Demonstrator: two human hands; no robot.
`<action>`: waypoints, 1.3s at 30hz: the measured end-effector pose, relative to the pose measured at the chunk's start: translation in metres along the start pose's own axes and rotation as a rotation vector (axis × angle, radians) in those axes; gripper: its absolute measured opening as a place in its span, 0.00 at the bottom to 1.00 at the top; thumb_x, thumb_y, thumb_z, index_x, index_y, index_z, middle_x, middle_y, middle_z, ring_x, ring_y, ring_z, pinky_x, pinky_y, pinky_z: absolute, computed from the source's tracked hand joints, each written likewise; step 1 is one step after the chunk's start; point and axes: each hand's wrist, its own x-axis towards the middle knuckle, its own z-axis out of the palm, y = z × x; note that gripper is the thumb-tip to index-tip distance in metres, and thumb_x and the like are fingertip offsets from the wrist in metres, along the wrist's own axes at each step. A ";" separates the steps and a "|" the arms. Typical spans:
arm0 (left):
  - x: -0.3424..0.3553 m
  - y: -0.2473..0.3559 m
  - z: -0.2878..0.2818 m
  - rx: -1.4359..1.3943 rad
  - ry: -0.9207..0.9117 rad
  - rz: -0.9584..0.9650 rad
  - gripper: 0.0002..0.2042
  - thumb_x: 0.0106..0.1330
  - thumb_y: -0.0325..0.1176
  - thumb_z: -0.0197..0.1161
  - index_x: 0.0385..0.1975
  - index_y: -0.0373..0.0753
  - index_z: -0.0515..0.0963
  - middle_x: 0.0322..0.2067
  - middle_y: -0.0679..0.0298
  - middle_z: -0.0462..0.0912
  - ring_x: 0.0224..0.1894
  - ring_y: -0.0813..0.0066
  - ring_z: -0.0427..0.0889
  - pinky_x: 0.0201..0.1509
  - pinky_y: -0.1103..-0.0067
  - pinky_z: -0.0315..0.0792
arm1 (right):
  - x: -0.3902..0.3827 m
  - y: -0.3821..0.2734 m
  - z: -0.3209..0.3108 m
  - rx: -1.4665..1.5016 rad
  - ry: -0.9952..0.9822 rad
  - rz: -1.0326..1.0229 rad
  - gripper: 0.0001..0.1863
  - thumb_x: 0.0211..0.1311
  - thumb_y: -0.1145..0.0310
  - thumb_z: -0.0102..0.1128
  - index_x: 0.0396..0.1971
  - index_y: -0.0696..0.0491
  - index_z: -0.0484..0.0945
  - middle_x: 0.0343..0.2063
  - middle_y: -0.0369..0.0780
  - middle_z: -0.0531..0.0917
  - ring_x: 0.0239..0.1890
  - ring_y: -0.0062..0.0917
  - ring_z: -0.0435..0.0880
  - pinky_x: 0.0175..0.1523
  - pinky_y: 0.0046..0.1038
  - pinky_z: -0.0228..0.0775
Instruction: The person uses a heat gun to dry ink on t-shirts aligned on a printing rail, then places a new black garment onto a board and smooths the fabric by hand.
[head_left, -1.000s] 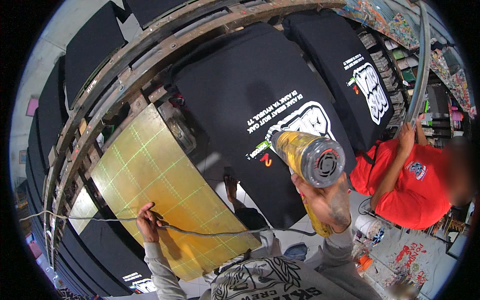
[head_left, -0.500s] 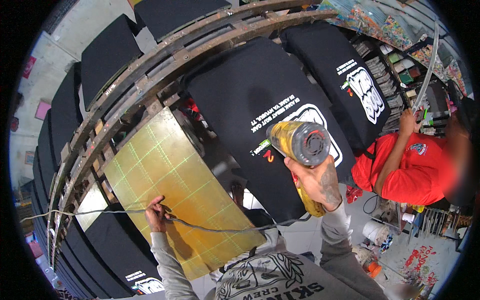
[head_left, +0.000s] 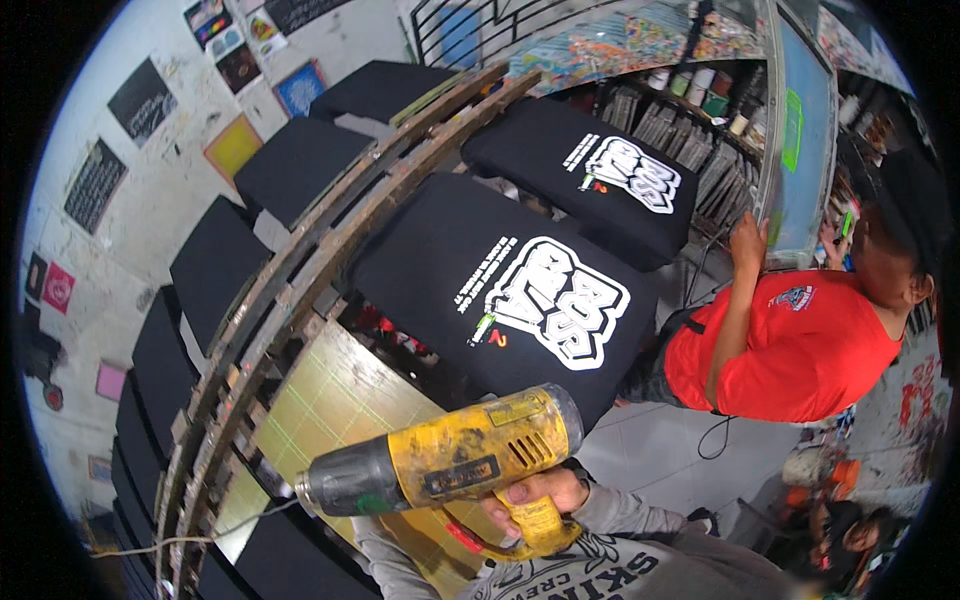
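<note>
My right hand point(head_left: 540, 492) grips the handle of a yellow heat gun point(head_left: 470, 452), which is held sideways low in the view with its black-and-metal nozzle toward the left. My left sleeve point(head_left: 380, 550) shows below the nozzle; that hand is hidden behind the gun. A grey cable point(head_left: 160, 547) runs in from the left toward it. Behind the gun lies a gold board with green grid lines point(head_left: 322, 368). Beyond are two platens with black printed shirts, a nearer one point(head_left: 410, 260) and a farther one point(head_left: 520, 140).
A curved metal rail point(head_left: 275, 305) separates these from more black-covered platens point(head_left: 295, 170). At right, a person in red point(head_left: 790, 365) grips an upright screen frame point(head_left: 770, 170) before crowded shelves point(head_left: 640, 130). Another person point(head_left: 845, 545) sits lower right near buckets point(head_left: 805, 470).
My view has tilted up, showing more wall. The heat gun has swung from pointing away to lying crosswise, nozzle left. My left hand, earlier on the cable, has become hidden.
</note>
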 end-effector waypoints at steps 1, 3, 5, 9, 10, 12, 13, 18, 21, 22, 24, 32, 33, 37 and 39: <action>-0.004 0.002 0.006 -0.009 -0.051 -0.014 0.15 0.66 0.40 0.47 0.42 0.37 0.76 0.14 0.71 0.68 0.10 0.79 0.62 0.16 0.79 0.68 | -0.009 0.005 0.000 0.000 -0.019 -0.017 0.25 0.66 0.60 0.57 0.57 0.61 0.69 0.31 0.43 0.75 0.29 0.29 0.78 0.33 0.29 0.73; -0.014 0.009 0.009 -0.043 -0.149 -0.015 0.13 0.64 0.37 0.49 0.40 0.38 0.75 0.15 0.71 0.68 0.10 0.80 0.61 0.17 0.80 0.68 | -0.021 0.011 -0.002 0.004 -0.017 -0.015 0.26 0.65 0.61 0.57 0.58 0.61 0.68 0.31 0.42 0.74 0.29 0.29 0.78 0.34 0.29 0.73; -0.028 0.022 0.013 -0.096 -0.267 0.013 0.10 0.61 0.35 0.50 0.38 0.40 0.75 0.16 0.71 0.68 0.10 0.80 0.60 0.17 0.81 0.67 | -0.031 0.008 -0.010 -0.027 0.014 0.021 0.27 0.64 0.62 0.55 0.59 0.60 0.67 0.31 0.42 0.73 0.30 0.30 0.77 0.34 0.29 0.72; -0.092 0.052 0.027 -0.264 -0.430 0.005 0.19 0.57 0.30 0.50 0.49 0.37 0.75 0.19 0.72 0.69 0.09 0.81 0.60 0.16 0.82 0.68 | -0.032 -0.018 -0.021 0.110 -0.069 -0.100 0.25 0.64 0.65 0.57 0.59 0.58 0.67 0.36 0.43 0.76 0.36 0.30 0.78 0.43 0.32 0.74; -0.111 0.062 0.026 -0.263 -0.389 0.010 0.23 0.56 0.28 0.49 0.54 0.34 0.74 0.19 0.72 0.70 0.09 0.81 0.60 0.15 0.81 0.68 | -0.031 -0.027 -0.021 0.101 -0.061 -0.140 0.25 0.64 0.65 0.57 0.59 0.58 0.67 0.36 0.42 0.76 0.36 0.30 0.78 0.43 0.33 0.74; -0.127 0.062 0.015 -0.336 -0.371 -0.012 0.24 0.56 0.26 0.49 0.55 0.34 0.73 0.20 0.72 0.69 0.08 0.82 0.60 0.15 0.81 0.68 | -0.033 -0.052 -0.015 0.080 -0.034 -0.222 0.24 0.64 0.65 0.56 0.58 0.58 0.68 0.35 0.42 0.75 0.36 0.30 0.78 0.42 0.33 0.74; -0.137 0.062 0.013 -0.378 -0.358 -0.021 0.24 0.56 0.25 0.50 0.56 0.33 0.72 0.20 0.71 0.68 0.08 0.82 0.60 0.15 0.81 0.68 | -0.034 -0.067 -0.016 0.112 -0.057 -0.255 0.22 0.63 0.64 0.55 0.54 0.60 0.69 0.35 0.43 0.76 0.37 0.30 0.78 0.42 0.32 0.74; -0.190 0.062 0.039 -0.505 -0.372 -0.026 0.26 0.57 0.23 0.50 0.60 0.36 0.70 0.22 0.71 0.69 0.12 0.84 0.61 0.13 0.85 0.66 | -0.060 -0.180 -0.049 -0.222 0.151 -0.534 0.24 0.59 0.52 0.53 0.29 0.63 0.73 0.22 0.45 0.74 0.24 0.31 0.78 0.31 0.30 0.72; -0.215 0.052 0.046 -0.721 -0.321 0.076 0.24 0.63 0.22 0.48 0.62 0.36 0.66 0.23 0.69 0.67 0.15 0.82 0.63 0.14 0.85 0.63 | -0.082 -0.270 -0.086 -0.325 0.243 -0.629 0.24 0.60 0.51 0.52 0.29 0.63 0.73 0.20 0.43 0.74 0.19 0.31 0.76 0.25 0.29 0.71; -0.228 0.055 0.054 -0.714 -0.262 0.158 0.27 0.60 0.21 0.49 0.64 0.35 0.66 0.24 0.67 0.68 0.16 0.79 0.65 0.15 0.84 0.66 | -0.085 -0.300 -0.097 -0.382 0.289 -0.709 0.23 0.61 0.52 0.51 0.29 0.63 0.73 0.20 0.43 0.74 0.18 0.30 0.76 0.24 0.28 0.70; -0.265 0.057 0.087 -0.893 -0.369 0.178 0.25 0.63 0.22 0.47 0.63 0.32 0.65 0.28 0.65 0.69 0.18 0.79 0.64 0.16 0.84 0.66 | -0.090 -0.361 -0.106 -0.555 0.520 -0.774 0.20 0.63 0.55 0.54 0.32 0.61 0.75 0.20 0.41 0.76 0.16 0.26 0.76 0.21 0.25 0.70; -0.368 0.078 0.256 -0.598 -0.346 0.251 0.16 0.71 0.26 0.45 0.57 0.30 0.66 0.27 0.63 0.66 0.19 0.75 0.65 0.26 0.78 0.73 | -0.059 -0.519 -0.208 -1.428 1.017 -0.588 0.21 0.55 0.62 0.71 0.42 0.61 0.80 0.29 0.38 0.84 0.22 0.18 0.79 0.23 0.21 0.72; -0.373 0.077 0.271 -0.565 -0.419 0.254 0.16 0.72 0.26 0.45 0.57 0.30 0.66 0.27 0.62 0.66 0.19 0.76 0.66 0.26 0.78 0.73 | -0.050 -0.531 -0.230 -1.571 1.006 -0.628 0.21 0.53 0.62 0.72 0.42 0.61 0.81 0.30 0.38 0.85 0.23 0.17 0.79 0.25 0.21 0.71; -0.383 0.080 0.310 -0.637 -0.537 0.197 0.12 0.75 0.28 0.44 0.53 0.31 0.66 0.26 0.63 0.66 0.18 0.78 0.65 0.25 0.79 0.69 | -0.020 -0.563 -0.244 -1.503 0.889 -0.339 0.19 0.54 0.63 0.71 0.42 0.60 0.82 0.31 0.38 0.85 0.25 0.18 0.79 0.32 0.24 0.73; -0.399 0.087 0.335 -0.697 -0.526 0.216 0.10 0.76 0.28 0.41 0.50 0.32 0.66 0.25 0.63 0.65 0.17 0.79 0.62 0.25 0.79 0.69 | -0.010 -0.580 -0.262 -1.539 0.857 -0.297 0.18 0.54 0.65 0.70 0.42 0.60 0.82 0.32 0.38 0.86 0.27 0.19 0.80 0.36 0.26 0.74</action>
